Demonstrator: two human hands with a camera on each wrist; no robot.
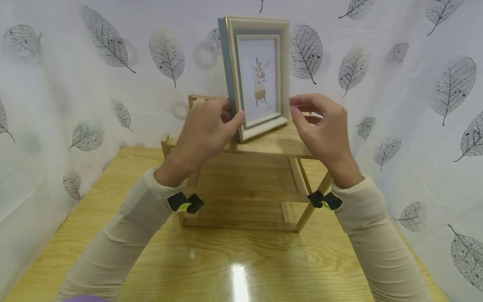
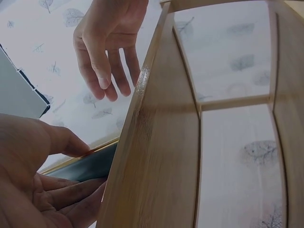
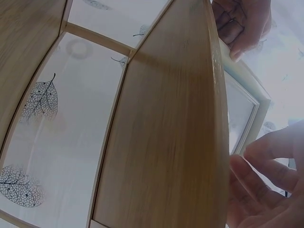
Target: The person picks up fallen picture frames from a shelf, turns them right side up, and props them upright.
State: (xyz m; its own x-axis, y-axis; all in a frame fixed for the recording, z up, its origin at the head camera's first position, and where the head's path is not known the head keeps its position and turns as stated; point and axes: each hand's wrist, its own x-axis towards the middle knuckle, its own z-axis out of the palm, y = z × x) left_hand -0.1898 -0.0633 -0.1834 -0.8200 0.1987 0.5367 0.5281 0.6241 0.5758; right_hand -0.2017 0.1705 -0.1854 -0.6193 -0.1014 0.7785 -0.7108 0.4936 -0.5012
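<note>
A cream and blue-grey picture frame (image 1: 260, 84) with a gold edge line holds a print of a potted plant. It stands upright, turned at an angle, at the top board of a wooden rack (image 1: 277, 142); whether its base touches the board I cannot tell. My left hand (image 1: 205, 130) grips the frame's left side low down, thumb on the front, other fingers behind. Close to the right side is my right hand (image 1: 326, 130), its fingers loosely bent and holding nothing. In the left wrist view the frame's side (image 2: 97, 164) lies between left thumb and fingers.
The rack has lower slatted or panelled shelves (image 1: 245, 172) and crossed legs at its right. It stands on a wood-grain table (image 1: 226, 260). A white curtain (image 1: 151, 109) printed with dark leaves hangs behind and at both sides. Something purple (image 1: 84, 298) shows at the bottom left.
</note>
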